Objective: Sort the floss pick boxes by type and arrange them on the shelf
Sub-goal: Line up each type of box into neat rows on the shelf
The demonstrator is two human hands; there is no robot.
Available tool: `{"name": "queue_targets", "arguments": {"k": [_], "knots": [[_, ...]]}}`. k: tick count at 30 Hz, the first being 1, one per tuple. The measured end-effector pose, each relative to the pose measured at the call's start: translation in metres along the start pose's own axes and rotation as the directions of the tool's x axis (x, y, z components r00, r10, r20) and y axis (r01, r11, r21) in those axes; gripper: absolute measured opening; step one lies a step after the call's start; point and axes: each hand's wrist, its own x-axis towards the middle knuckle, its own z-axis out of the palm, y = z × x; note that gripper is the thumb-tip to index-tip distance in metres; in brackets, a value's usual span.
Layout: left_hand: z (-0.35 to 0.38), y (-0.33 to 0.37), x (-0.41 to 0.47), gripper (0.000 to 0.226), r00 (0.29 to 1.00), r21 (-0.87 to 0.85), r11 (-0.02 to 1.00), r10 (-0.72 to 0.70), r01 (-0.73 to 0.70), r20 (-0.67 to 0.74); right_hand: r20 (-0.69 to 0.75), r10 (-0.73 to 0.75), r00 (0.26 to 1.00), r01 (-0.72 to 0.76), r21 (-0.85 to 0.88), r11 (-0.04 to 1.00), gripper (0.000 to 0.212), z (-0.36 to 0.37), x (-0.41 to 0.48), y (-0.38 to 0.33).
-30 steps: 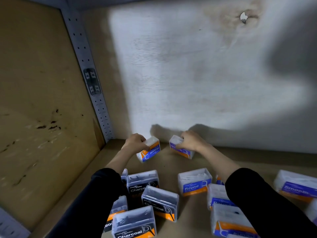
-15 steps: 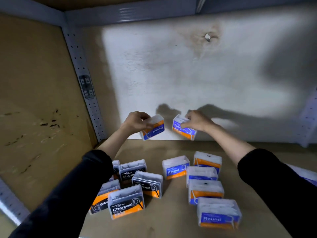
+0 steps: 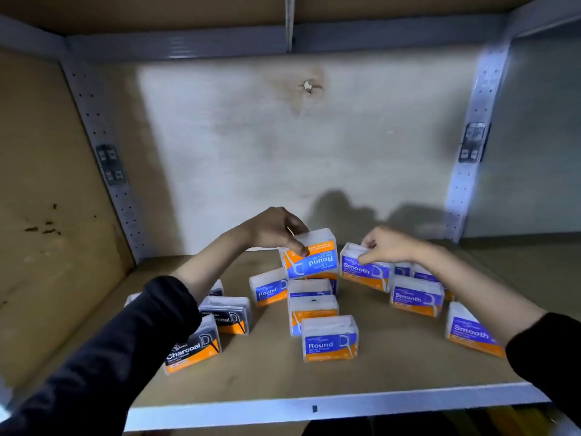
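While both hands grip boxes, the left hand pinches an upside-down Round box. It should be turned upright over the Round row; the right hand clasps a Smooth box.

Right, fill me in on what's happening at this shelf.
A person is sorting floss pick boxes on the shelf. The left hand holds a Round box upside down above the middle cluster; the right hand grips a Smooth box beside the other Smooth ones. Charcoal boxes sit to the left, Round in the middle, Smooth on the right.
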Motion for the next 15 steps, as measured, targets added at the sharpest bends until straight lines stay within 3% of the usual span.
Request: {"name": "queue_targets", "arguments": {"k": [4, 8, 15], "knots": [[0.011, 0.014, 0.003, 0.033, 0.999, 0.029, 0.999, 0.022, -0.023, 0.049, 0.028, 0.061, 0.998, -0.059, -0.086, 0.995, 0.020, 0.014, -0.022, 0.021], [0.017, 0.019, -0.001, 0.038, 0.994, 0.127, 0.992, -0.022, 0.009, 0.105, 0.064, 0.112, 0.992, -0.104, -0.116, 0.988, 0.030, 0.031, -0.029, 0.033], [0.029, 0.003, -0.017, 0.035, 0.920, 0.341, 0.911, -0.321, 0.233, 0.227, 0.091, 0.140, 0.986, -0.136, -0.056, 0.989, 0.030, 0.044, -0.028, 0.043]]}}
